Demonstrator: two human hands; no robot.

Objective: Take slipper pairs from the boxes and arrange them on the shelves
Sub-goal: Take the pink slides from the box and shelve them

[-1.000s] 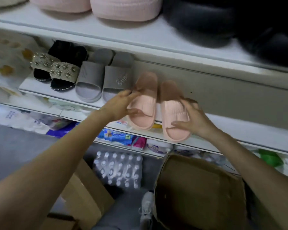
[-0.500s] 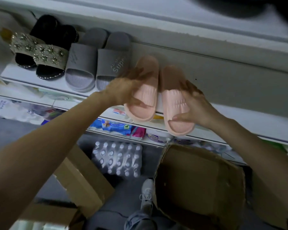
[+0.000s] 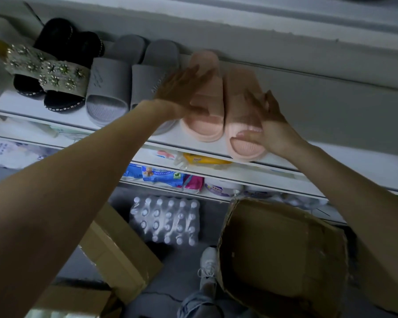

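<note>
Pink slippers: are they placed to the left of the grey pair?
No, the pink slippers stand on the shelf to the right of the grey pair.

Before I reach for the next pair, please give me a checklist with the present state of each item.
1. Left pink slipper and right pink slipper on the shelf: ok.
2. Pair lined up: not ok; the right one sits further forward, toe over the edge.
3. Hands off: not ok; left hand and right hand touch the slippers.
4. Free shelf space to the right: ok.
5. More pairs in the cardboard box: cannot tell.
</note>
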